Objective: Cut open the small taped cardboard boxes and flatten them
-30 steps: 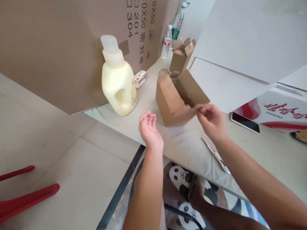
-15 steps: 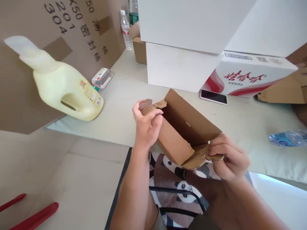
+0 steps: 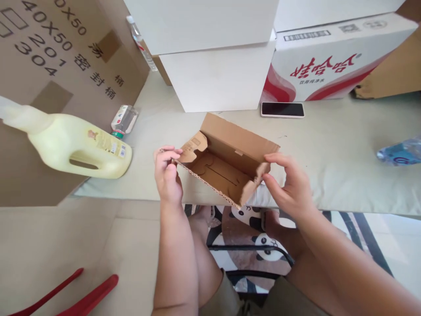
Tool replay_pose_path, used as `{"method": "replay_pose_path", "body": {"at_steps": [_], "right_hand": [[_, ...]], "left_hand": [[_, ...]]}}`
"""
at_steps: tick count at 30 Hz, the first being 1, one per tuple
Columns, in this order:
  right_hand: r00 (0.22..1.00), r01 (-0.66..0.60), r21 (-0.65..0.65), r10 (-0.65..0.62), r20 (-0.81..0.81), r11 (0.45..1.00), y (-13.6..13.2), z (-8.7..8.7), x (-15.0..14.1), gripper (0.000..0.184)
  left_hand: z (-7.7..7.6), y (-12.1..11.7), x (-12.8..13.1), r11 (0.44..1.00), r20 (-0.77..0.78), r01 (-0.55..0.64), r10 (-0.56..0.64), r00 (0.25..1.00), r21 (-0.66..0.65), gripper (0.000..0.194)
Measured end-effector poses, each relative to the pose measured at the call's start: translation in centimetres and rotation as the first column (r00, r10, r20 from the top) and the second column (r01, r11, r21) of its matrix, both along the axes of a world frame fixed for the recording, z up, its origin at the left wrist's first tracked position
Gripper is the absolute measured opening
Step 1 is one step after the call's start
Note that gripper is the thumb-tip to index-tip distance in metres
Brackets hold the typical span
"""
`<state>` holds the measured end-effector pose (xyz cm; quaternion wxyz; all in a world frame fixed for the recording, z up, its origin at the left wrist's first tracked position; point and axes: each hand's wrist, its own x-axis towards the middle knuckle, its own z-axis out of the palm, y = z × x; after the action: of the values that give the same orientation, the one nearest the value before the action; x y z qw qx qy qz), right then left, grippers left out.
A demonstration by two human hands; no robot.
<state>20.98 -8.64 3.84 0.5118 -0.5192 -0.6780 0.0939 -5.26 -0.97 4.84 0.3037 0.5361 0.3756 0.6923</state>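
A small brown cardboard box (image 3: 240, 131) with its top open is held between my hands at the front edge of the cloth-covered surface. My left hand (image 3: 168, 177) grips its left end, fingers curled at the corner beside a folded-in end flap (image 3: 194, 148). At the right end, my right hand (image 3: 289, 182) pinches the other end flap (image 3: 251, 188) between thumb and fingers. The inside of the box shows a bare bottom with cut lines. Its long back panel stands upright.
A yellow jug (image 3: 79, 145) and a small clear bottle (image 3: 125, 120) lie at left by a large carton (image 3: 66, 48). Behind are white boxes (image 3: 217, 79), a red-and-white carton (image 3: 322, 66) and a phone (image 3: 283, 109). A water bottle (image 3: 401, 152) lies at right.
The box has moved left and turned so its open top faces me more. My right hand has shifted its hold on the right flap, which now stands up. The whole view has shifted too.
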Motion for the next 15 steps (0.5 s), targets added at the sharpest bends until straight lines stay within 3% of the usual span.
{"method": "replay_pose_path", "body": {"at_steps": [3,5,7,9,11,15], "right_hand": [[0.991,0.072,-0.046,-0.077,-0.111,0.996,0.2,-0.8,-0.8,0.065],[0.978,0.025,-0.117,-0.049,-0.204,0.993,0.3,-1.0,-1.2,0.077],[0.972,-0.085,-0.181,0.041,-0.231,0.980,0.3,-1.0,-1.3,0.061],[0.966,-0.183,-0.213,0.136,-0.218,0.960,0.3,-0.8,-1.1,0.039],[0.952,-0.260,-0.208,0.213,-0.221,0.943,0.1,-0.5,-0.8,0.033],[0.916,-0.353,-0.217,0.289,-0.277,0.910,-0.2,-0.3,-0.3,0.038]], "left_hand": [[-0.6,0.2,-0.5,0.999,-0.060,0.017,-0.018,0.998,-0.030,0.029],[-1.4,0.5,-0.8,1.000,-0.129,0.000,-0.004,0.992,-0.029,0.043],[-2.3,0.9,-1.1,1.000,-0.245,-0.026,0.027,0.969,0.009,0.062],[-2.9,1.3,-1.1,0.998,-0.360,-0.044,0.060,0.931,0.054,0.068],[-3.2,1.4,-0.9,0.997,-0.465,-0.058,0.079,0.882,0.059,0.061],[-2.9,1.2,-0.3,0.996,-0.600,-0.087,0.084,0.796,0.024,0.037]]}}
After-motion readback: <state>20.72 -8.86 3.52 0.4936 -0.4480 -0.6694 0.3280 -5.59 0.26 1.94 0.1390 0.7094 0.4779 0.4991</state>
